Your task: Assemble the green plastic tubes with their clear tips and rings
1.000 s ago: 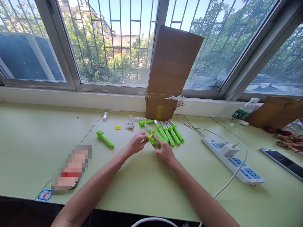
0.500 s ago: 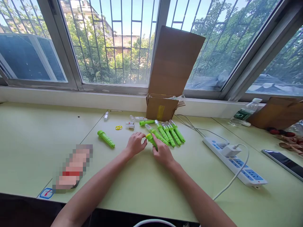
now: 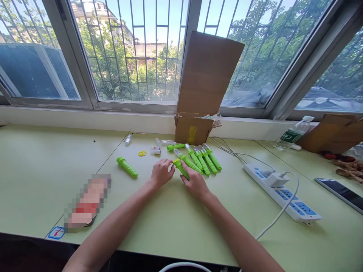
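Note:
My right hand point(image 3: 195, 184) grips a green ribbed plastic handle point(image 3: 183, 173) that slants up to the left, its wider collar at the top. A yellow ring point(image 3: 176, 161) sits at that collar. Curled beside it, my left hand point(image 3: 162, 173) has its fingertips at the ring's edge; how firmly they pinch it is partly hidden. Just right of my right hand lie several green handles with clear tips point(image 3: 209, 164). Another green handle point(image 3: 127, 167) rests alone to the left. Loose yellow rings point(image 3: 142, 153) and small white-and-clear pieces point(image 3: 155, 150) lie beyond my left hand.
An open cardboard box point(image 3: 195, 130) stands against the window ledge. To the right are a power strip point(image 3: 283, 194) with cables, a water bottle point(image 3: 292, 135) and a phone point(image 3: 340, 192). A blurred-out object point(image 3: 87, 202) lies at the left front.
The green handle has tilted slightly in my right hand, so more of its length shows. My left hand stays at its collar, almost unmoved.

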A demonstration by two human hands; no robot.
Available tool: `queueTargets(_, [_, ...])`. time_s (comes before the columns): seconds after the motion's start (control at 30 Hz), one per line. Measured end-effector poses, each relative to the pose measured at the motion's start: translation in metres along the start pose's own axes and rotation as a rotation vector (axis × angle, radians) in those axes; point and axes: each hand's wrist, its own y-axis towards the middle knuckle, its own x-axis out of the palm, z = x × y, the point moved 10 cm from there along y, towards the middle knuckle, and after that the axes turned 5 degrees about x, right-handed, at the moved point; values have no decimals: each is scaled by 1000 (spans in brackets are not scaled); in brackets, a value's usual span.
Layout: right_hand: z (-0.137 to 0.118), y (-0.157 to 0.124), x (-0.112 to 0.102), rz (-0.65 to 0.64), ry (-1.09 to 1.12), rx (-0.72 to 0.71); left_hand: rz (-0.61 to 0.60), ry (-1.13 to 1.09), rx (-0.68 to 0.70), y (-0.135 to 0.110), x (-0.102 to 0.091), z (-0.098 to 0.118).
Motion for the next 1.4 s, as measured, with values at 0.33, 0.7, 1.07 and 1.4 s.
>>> queueTargets(0.33, [-3,-2,4,-17,-15,-37,-32,103,-17,-1,4,1])
queueTargets(0.7, [-8,-5,13,-42,-99,-25,-120,209,-134,0,4,-2])
queueTargets(1.07, [-8,-5,9,-23,-118,28,-179,289,8,2,9,13])
queueTargets(1.4, [-3,-5,7,-40,-125,51,-255,333,322,0,17,30])
